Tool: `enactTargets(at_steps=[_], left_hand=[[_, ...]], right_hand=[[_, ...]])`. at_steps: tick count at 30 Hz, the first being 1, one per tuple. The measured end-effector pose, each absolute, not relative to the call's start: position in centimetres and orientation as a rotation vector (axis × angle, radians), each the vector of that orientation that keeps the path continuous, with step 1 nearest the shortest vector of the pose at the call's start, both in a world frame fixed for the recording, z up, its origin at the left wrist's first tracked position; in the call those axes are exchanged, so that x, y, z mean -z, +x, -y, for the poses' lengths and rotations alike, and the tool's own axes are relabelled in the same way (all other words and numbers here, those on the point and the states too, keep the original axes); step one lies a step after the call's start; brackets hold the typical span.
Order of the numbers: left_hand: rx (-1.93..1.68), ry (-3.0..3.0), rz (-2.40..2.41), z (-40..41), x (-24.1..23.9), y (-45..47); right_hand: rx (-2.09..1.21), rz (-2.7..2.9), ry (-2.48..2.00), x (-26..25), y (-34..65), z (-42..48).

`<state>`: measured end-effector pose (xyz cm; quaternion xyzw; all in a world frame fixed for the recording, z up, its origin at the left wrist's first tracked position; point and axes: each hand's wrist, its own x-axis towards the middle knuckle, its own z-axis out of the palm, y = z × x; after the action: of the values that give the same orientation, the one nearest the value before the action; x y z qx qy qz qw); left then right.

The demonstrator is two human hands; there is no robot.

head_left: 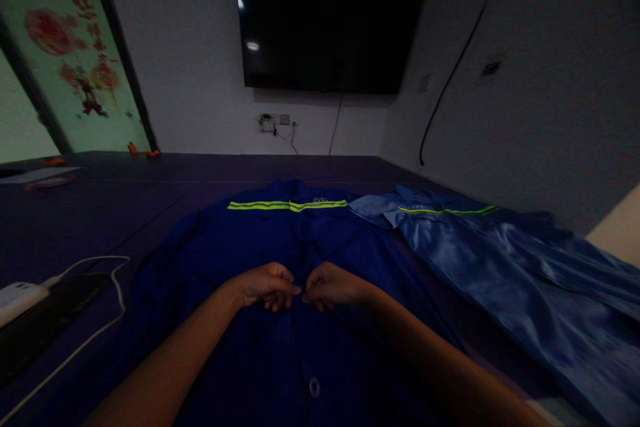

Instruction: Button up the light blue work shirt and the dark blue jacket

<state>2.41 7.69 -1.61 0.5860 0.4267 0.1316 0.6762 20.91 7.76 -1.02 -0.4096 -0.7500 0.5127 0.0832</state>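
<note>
Button (314,387) low on dark blue jacket (250,240) lies undone. Left hand (265,285) and right hand (327,285) pinch the front edges together. Keep edges aligned, cloth flat.

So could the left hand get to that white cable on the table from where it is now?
Probably yes. The left hand pinches the dark blue jacket front, and the white cable lies on bare table to its left, with nothing between them.

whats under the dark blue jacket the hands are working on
The dark blue jacket lies flat on the dark table, both hands pinching its front. Whatever lies beneath the cloth is covered.
</note>
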Motion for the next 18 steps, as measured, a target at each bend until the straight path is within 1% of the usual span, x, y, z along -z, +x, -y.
enactTargets(at_steps=[4, 10, 18], left_hand=[[-0.279, 1.334, -0.925, -7.7, 1.4, 2.3], [-0.261, 1.382, -0.946, -7.6, 1.5, 2.4], [-0.203, 1.591, -1.04, -6.6, 0.8, 2.9]], right_hand=[[-1.503, 2.193, -1.306, 1.5, 20.5, -7.7], [-1.509, 2.162, -1.301, 1.6, 20.4, -7.5], [-1.551, 2.133, -1.314, 1.2, 20.4, -7.4]])
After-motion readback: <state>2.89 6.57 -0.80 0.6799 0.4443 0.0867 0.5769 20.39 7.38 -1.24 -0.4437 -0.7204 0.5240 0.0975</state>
